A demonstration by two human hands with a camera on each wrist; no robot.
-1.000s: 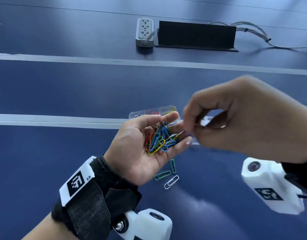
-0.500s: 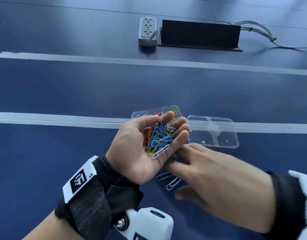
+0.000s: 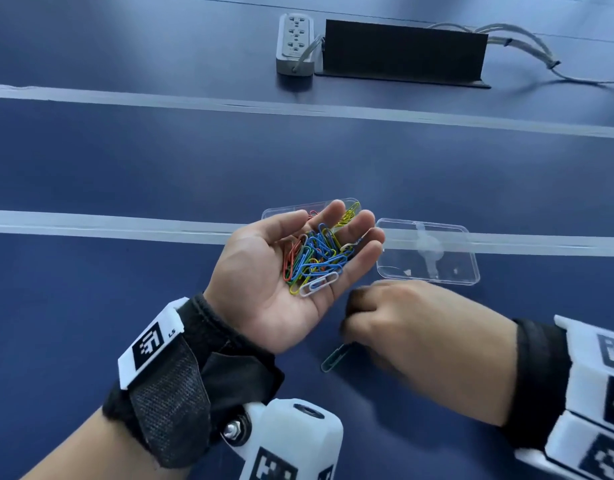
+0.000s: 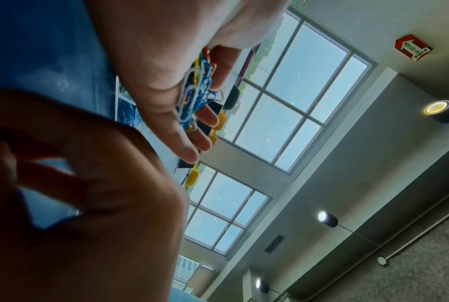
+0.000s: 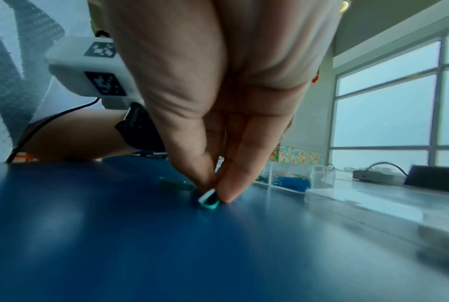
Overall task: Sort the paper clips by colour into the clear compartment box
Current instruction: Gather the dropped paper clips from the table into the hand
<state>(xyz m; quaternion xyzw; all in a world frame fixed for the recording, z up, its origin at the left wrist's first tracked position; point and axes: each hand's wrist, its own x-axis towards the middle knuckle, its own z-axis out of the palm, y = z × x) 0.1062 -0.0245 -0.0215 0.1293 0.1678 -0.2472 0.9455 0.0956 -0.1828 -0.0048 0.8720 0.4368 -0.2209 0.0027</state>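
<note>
My left hand (image 3: 264, 292) is held palm up above the blue table, fingers relaxed, carrying a pile of mixed coloured paper clips (image 3: 314, 258); the same pile (image 4: 194, 92) shows in the left wrist view. Behind its fingers lies the clear compartment box (image 3: 281, 213), mostly hidden, with blue clips in one compartment (image 5: 291, 181). My right hand (image 3: 349, 336) is down on the table just in front of the left palm. Its thumb and finger pinch a white and a green clip (image 5: 209, 200) against the surface. One more green clip (image 3: 334, 357) lies beside it.
The box's clear lid (image 3: 427, 251) lies flat to the right of the box. A grey power strip (image 3: 295, 43), a black stand (image 3: 402, 53) and cables (image 3: 527, 46) sit at the far edge. Pale tape lines (image 3: 125, 226) cross the blue table.
My right hand dropped from the left palm to the table, and its spread fingers closed into a pinch on the loose clips there. The left hand stayed put, holding the pile.
</note>
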